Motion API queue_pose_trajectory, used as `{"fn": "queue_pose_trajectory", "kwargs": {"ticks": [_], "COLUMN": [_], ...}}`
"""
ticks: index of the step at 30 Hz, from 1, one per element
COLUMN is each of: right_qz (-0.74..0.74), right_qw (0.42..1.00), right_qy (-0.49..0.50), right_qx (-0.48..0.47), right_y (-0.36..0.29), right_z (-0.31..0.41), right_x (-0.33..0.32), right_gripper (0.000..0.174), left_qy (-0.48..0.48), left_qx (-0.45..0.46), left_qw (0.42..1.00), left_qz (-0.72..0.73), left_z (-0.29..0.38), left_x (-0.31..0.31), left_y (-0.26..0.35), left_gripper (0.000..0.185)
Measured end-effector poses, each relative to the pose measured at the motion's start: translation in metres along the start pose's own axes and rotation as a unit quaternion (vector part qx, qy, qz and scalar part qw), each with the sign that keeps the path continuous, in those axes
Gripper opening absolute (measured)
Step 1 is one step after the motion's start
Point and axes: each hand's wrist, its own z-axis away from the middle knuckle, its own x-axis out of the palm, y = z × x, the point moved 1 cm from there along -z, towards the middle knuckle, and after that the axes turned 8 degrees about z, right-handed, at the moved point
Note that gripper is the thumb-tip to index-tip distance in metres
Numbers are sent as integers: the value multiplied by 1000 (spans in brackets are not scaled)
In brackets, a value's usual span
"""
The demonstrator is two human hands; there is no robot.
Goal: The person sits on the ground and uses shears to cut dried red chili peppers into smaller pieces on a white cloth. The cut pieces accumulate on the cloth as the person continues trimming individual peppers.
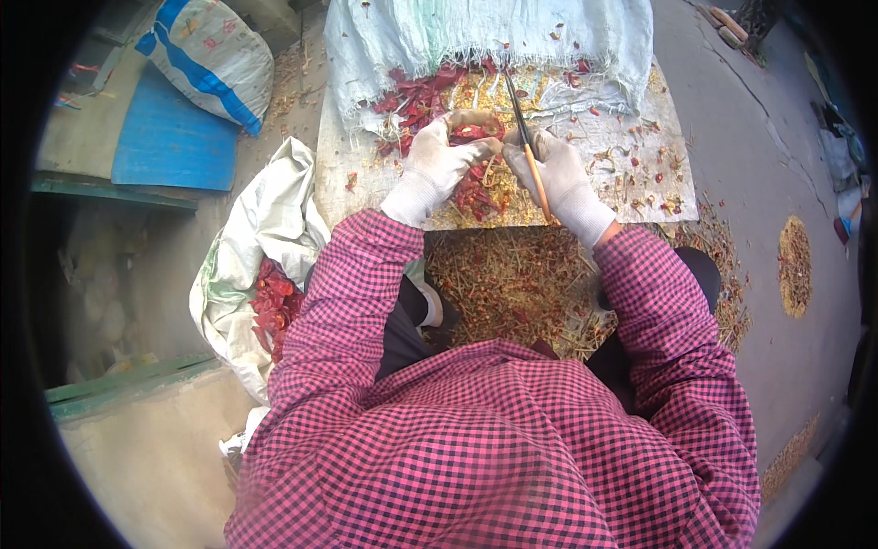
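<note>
My left hand (442, 154), in a white knit glove with darkened fingers, curls around a dried red pepper pod (483, 130) above the board. In my right hand (552, 165), gloved the same way, is a long tool with dark metal blades and an orange handle (536, 180). Its tip points away from me; I cannot tell which kind of tool it is. Dried red pepper pieces (473, 195) and yellow seeds lie below and between my hands. More red pods (422, 99) spill from under a white woven sack (487, 31).
A pale board (370, 195) holds the work, with cut stems (645, 165) scattered on its right. An open white sack (257, 199) with red pods (274, 309) stands at my left. Stems (514, 281) cover the ground between my legs. A blue-striped sack (212, 62) lies at upper left.
</note>
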Motion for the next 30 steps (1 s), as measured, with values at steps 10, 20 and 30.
{"fn": "queue_pose_trajectory", "kwargs": {"ticks": [10,20,30], "right_qz": [330,354,-598], "right_qw": [930,928,698], "right_qy": [55,6,-386], "right_qx": [-153,-119,-78], "right_y": [3,-5,-17], "right_z": [13,13,11], "right_x": [-7,-10,-42], "right_gripper": [17,14,38], "left_qy": [53,79,-57], "left_qx": [40,148,-87], "left_qw": [986,967,994], "left_qz": [-152,-190,32], "left_z": [-14,-4,12], "left_x": [-14,-4,-7], "left_y": [-23,-10,9], "left_gripper": [37,48,37]}}
